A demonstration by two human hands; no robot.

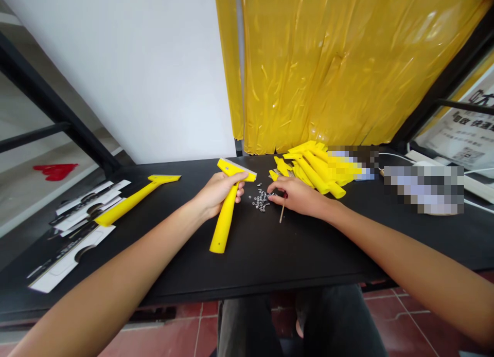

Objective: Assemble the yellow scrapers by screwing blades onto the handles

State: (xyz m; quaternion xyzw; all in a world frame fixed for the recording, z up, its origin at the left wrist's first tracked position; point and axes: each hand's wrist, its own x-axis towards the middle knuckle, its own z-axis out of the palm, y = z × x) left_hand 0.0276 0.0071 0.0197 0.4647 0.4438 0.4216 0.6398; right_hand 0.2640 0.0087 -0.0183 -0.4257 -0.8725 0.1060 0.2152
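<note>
My left hand [219, 192] is closed round a yellow scraper [224, 220], just below its wide head, with the handle pointing toward me. A metal blade edge and a small screw show on that head. To its right lies a loose pile of small screws and nuts [260, 200] on the black table. At this pile, my right hand [295, 195] has its thumb and fingertips bent close to the small parts. A thin screwdriver [282, 213] with a dark red part sticks out below the right fingers, apparently tucked in them. Whether the fingertips pinch a screw cannot be made out.
Behind my right hand lies a heap of yellow scraper parts [316, 172]. On the left, another yellow scraper [135, 200] rests against white-and-black cardboard sleeves [73, 259]. Blurred items and white cables [478, 172] lie at the right. A white panel and yellow plastic sheeting [309, 64] stand behind the table.
</note>
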